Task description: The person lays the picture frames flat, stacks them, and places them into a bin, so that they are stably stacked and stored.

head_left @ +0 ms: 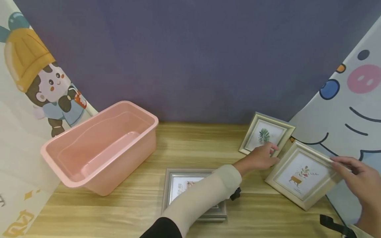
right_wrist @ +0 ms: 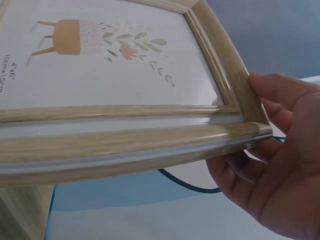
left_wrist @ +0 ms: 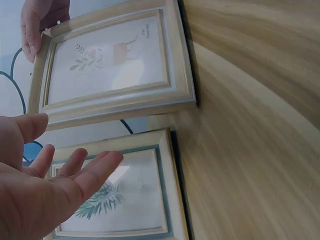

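Note:
My right hand [head_left: 358,178] pinches the upper right corner of a light wood picture frame [head_left: 303,175], which shows an orange stool-like planter with leaves. The thumb lies along its front edge in the right wrist view, with other fingers behind. That frame leans back, a lower corner near the wood table. My left hand [head_left: 260,157] is between this frame and a second picture frame [head_left: 247,145] with a green palm leaf print. Its fingers [left_wrist: 100,172] are spread and relaxed in the left wrist view, with nothing held. The palm frame stands upright at the back right.
A pink plastic bin [head_left: 137,145] stands at the left on the wood table [head_left: 190,142]. A silver-grey picture frame [head_left: 167,188] lies flat at the front middle, partly under my left forearm. A dark blue backdrop [head_left: 190,59] rises behind, with cartoon-printed sheets [head_left: 342,125] at both sides.

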Demonstrator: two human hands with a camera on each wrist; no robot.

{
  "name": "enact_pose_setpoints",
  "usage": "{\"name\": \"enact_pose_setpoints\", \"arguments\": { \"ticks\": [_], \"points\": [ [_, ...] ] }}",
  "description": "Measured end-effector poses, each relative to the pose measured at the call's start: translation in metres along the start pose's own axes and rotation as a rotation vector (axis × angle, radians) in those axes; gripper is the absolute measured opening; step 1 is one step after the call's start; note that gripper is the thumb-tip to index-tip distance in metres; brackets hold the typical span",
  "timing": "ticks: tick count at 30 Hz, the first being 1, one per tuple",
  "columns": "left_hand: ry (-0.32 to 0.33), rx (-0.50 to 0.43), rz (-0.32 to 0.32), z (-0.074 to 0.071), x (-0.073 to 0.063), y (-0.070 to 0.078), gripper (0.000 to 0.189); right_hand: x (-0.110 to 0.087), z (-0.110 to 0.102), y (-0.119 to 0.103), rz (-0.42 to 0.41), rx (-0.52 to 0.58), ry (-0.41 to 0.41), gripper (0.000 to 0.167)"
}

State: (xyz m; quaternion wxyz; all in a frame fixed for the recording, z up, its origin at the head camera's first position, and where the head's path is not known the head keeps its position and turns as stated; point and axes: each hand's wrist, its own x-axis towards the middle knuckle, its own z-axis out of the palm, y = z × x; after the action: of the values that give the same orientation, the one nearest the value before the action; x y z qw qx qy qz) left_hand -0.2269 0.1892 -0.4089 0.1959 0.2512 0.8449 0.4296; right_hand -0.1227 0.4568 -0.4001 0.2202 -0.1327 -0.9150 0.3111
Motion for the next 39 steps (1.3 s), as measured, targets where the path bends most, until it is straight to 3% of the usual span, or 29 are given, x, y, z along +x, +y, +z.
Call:
{"name": "enact_pose_setpoints", "arguments": {
  "ticks": [5,11,17,20,28,39],
  "points": [
    [-0.006,-0.03,0.008,0.005,0.001,0.002,0.041,0.003,-0.001,-0.002,0.0,-0.049,-0.042,0.01],
    [-0.017,-0.061,0.01,0.013,0.002,0.003,0.042,0.005,-0.005,-0.002,-0.007,-0.005,-0.104,0.01],
    [0.005,-0.056,0.024,0.016,0.004,0.002,0.05,0.002,-0.006,0.001,0.044,-0.043,-0.159,0.032],
    [-0.022,-0.082,0.019,0.017,0.004,0.0,0.056,0.0,-0.005,0.002,0.05,-0.069,-0.16,0.04],
    [-0.113,-0.142,0.007,0.016,0.005,-0.002,0.063,-0.003,-0.006,0.003,0.006,-0.087,-0.143,0.041],
    [-0.114,-0.146,0.023,0.016,0.006,-0.001,0.062,-0.01,-0.006,0.005,-0.039,-0.053,-0.086,0.039]
  ]
}}
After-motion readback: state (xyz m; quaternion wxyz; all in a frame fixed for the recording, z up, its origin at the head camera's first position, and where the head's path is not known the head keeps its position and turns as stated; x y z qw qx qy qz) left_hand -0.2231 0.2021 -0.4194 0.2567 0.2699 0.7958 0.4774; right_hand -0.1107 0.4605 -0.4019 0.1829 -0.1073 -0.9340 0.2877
